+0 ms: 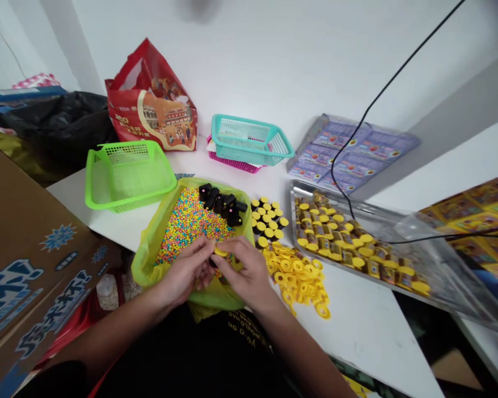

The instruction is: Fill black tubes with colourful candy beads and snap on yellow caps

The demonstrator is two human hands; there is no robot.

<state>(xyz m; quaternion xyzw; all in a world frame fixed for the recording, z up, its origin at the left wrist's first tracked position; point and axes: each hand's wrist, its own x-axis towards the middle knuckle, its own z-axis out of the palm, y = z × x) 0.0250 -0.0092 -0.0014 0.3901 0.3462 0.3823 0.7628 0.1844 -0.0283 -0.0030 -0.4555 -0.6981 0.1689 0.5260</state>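
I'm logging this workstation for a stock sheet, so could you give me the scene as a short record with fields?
Left hand: fingers on a small yellow-and-black piece
Right hand: fingers on the same piece
Under hands: yellow-lined tub with multicoloured balls, black containers on top
Right of tub: yellow-topped black containers; loose yellow rings
Farther right: metal tray holding yellow-topped items
Behind tub: green basket, teal basket, red bag

Yellow cap (221, 251), black containers (219, 203), multicoloured beads (186, 218), yellow rings (301, 279), lime-green basket (139, 200)
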